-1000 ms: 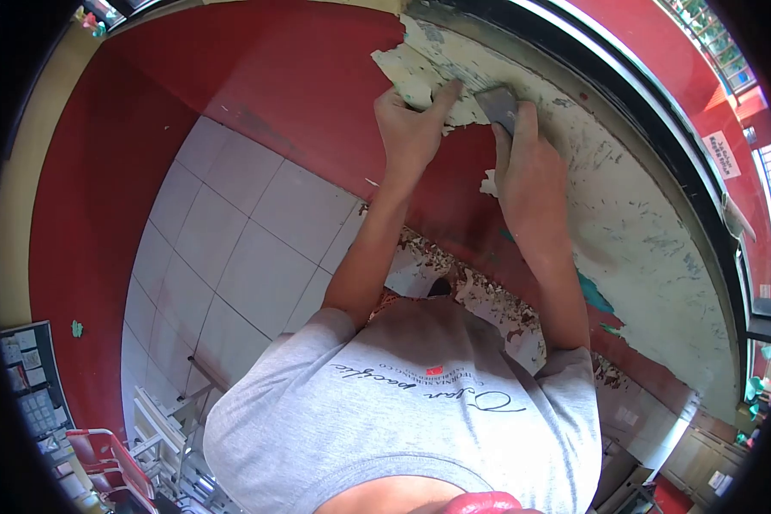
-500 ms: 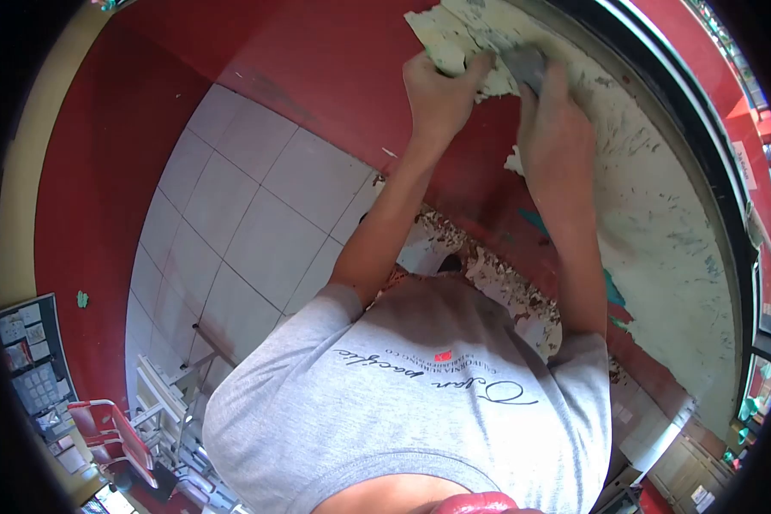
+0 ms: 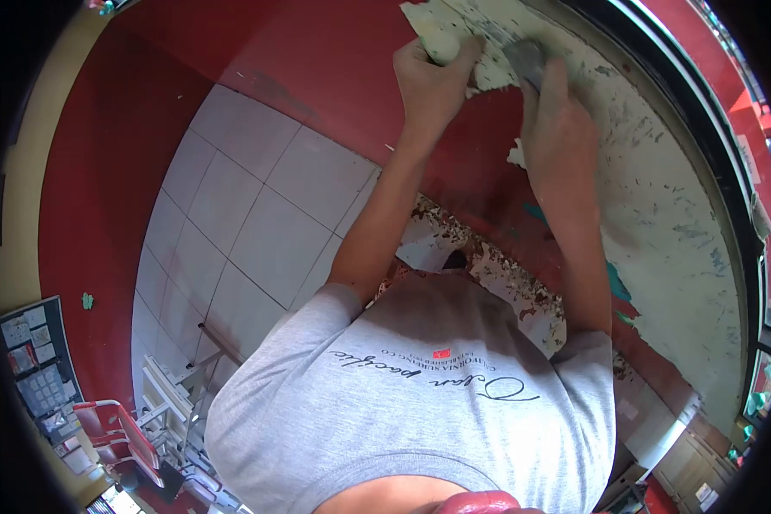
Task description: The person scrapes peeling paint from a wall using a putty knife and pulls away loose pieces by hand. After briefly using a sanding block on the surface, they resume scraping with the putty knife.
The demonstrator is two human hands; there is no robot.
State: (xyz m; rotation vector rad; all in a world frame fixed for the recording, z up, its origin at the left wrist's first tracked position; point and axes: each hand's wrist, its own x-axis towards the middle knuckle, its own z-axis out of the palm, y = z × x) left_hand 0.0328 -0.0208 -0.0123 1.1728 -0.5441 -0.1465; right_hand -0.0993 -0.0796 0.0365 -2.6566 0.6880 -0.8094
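Observation:
A loose sheet of peeling paint (image 3: 439, 41), pale on its underside, curls away from the red wall (image 3: 343, 77) at the top of the view. My left hand (image 3: 435, 86) pinches this sheet between thumb and fingers. Closed around a grey metal scraper (image 3: 526, 60), my right hand (image 3: 564, 128) holds its blade against the pale bared wall (image 3: 660, 206), just right of the sheet. The scraper's handle is hidden in my palm. Below my hands, a torn edge of red paint shows small teal patches (image 3: 618, 283).
Paint flakes (image 3: 514, 274) litter the floor along the wall's foot. Pale floor tiles (image 3: 257, 197) lie to the left. A dark window frame (image 3: 732, 171) borders the bared wall on the right. Red chairs (image 3: 116, 428) and a board with papers (image 3: 38, 368) stand at lower left.
My left hand has shifted slightly left and up, pulling the paint sheet with it. The scraper stays at nearly the same spot on the wall.

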